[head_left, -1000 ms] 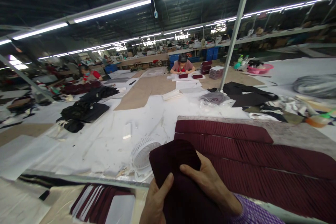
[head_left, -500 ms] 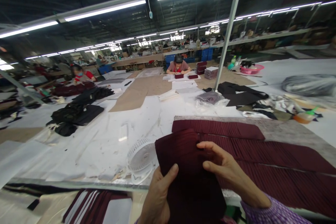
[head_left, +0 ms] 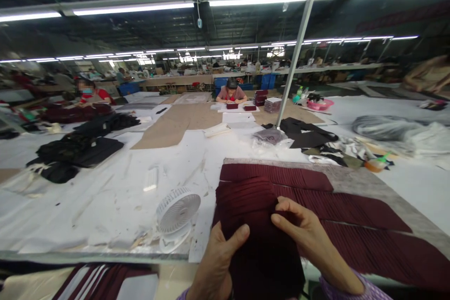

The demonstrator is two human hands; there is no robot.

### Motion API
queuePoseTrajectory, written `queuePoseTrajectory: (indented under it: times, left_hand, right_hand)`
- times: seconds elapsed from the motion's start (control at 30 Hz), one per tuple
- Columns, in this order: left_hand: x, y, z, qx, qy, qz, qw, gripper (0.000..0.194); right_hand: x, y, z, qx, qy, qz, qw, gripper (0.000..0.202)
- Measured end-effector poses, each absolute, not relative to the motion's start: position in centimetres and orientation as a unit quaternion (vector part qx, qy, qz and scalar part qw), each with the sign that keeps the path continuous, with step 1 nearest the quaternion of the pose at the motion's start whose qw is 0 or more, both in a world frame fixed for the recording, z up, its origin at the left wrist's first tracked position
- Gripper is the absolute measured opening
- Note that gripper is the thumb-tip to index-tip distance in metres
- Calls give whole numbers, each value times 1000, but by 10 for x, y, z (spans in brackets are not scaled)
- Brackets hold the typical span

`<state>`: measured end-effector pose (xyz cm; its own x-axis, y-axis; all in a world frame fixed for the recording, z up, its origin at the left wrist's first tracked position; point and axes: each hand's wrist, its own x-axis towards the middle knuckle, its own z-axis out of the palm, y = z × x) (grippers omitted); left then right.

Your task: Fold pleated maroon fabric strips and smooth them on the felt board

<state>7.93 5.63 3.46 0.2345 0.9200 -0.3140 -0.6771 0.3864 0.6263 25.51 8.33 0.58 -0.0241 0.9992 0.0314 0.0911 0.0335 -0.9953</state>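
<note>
Two bare hands reach in from the bottom edge, close to each other. The left hand (head_left: 216, 260) is upright, its thumb (head_left: 239, 238) laid diagonally toward the upper right; its other fingers are mostly hidden. The right hand (head_left: 309, 232) sits slightly higher, angled inward, thumb and forefinger bent together in a light pinch. Its bare wrist (head_left: 339, 272) slopes down to a purple-and-white patterned fabric cuff (head_left: 363, 287). A sliver of purple sleeve (head_left: 183, 295) shows at the left forearm.

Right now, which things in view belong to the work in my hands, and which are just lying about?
Job: maroon fabric stack, held by left hand and right hand; matching maroon fabric rows.
Apparently lying about: white fan; pink basin; dark cloth pile.
</note>
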Motion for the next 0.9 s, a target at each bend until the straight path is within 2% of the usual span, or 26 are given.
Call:
queuePoseTrajectory:
  times: [0.23, 0.3, 0.4, 0.5, 0.77, 0.9]
  left_hand:
    - [77, 54, 32, 175, 352, 528, 753, 61]
    - [76, 54, 30, 169, 349, 527, 756, 61]
    - [74, 54, 29, 164, 331, 531, 762, 62]
    - [73, 54, 29, 168, 324, 534, 762, 58]
    - [71, 56, 34, 158, 345, 554, 741, 51]
    - [67, 59, 33, 118, 302, 551, 769, 57]
  right_hand:
    - [251, 82, 10, -471, -523, 510, 495, 23]
    - [251, 83, 14, -457, -513, 531, 496, 31]
    - [251, 83, 17, -440, -511, 571, 468, 41]
    - [249, 80, 16, -425, -510, 611, 431, 34]
    - [241, 80, 12, -450, -561, 554, 419, 31]
    - [242, 82, 12, -456, -575, 541, 411, 32]
